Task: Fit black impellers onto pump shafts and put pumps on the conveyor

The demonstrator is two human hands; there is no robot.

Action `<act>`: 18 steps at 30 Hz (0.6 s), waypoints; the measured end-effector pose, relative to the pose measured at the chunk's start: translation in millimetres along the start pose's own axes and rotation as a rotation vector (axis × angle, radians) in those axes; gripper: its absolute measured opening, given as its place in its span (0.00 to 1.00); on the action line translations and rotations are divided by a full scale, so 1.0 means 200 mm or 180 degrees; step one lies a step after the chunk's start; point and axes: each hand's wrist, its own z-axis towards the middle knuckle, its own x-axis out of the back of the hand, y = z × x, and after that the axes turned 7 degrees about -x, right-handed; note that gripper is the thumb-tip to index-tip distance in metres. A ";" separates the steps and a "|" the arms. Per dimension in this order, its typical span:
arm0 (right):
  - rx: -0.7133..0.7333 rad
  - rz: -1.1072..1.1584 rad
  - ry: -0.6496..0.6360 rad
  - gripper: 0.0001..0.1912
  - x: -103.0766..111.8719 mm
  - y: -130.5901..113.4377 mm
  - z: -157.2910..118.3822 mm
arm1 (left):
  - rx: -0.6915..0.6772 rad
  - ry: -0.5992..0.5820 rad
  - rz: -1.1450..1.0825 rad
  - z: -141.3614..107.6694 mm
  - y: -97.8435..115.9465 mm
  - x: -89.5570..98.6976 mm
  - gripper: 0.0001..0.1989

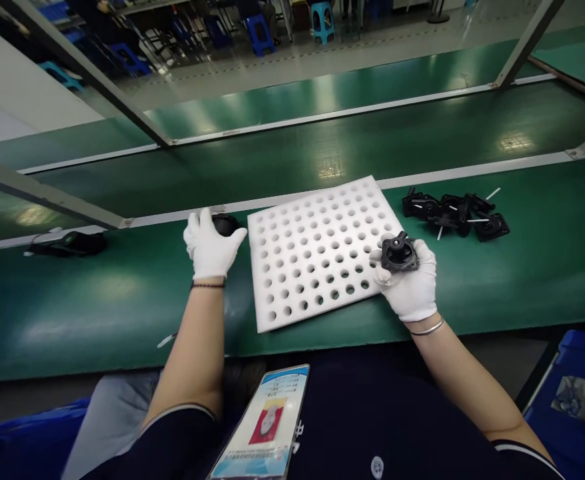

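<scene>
My right hand (411, 287), in a white glove, holds up a black plastic housing (399, 253) with a round recessed centre and a flanged edge. It is over the right side of a white foam tray (260, 293) with rows of round holes. To the left of the tray, my left hand (211, 248), also gloved, has its fingers and thumb curved around a rounded black part (226, 225). The hand hides some of that part, close to the tray's left edge.
On the right, several black parts (455, 213) with white sticks lie in a pile on the green bench (522, 273). Another dark item (75, 243) lies at the far left. Metal posts (97, 93) rise behind; a blue bin (570, 393) stands lower right.
</scene>
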 end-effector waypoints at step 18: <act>0.0259 -0.2353 -0.1593 0.31 -0.75 0.38 0.43 | -0.0245 -0.0473 -0.1237 -0.10 -0.15 0.29 0.40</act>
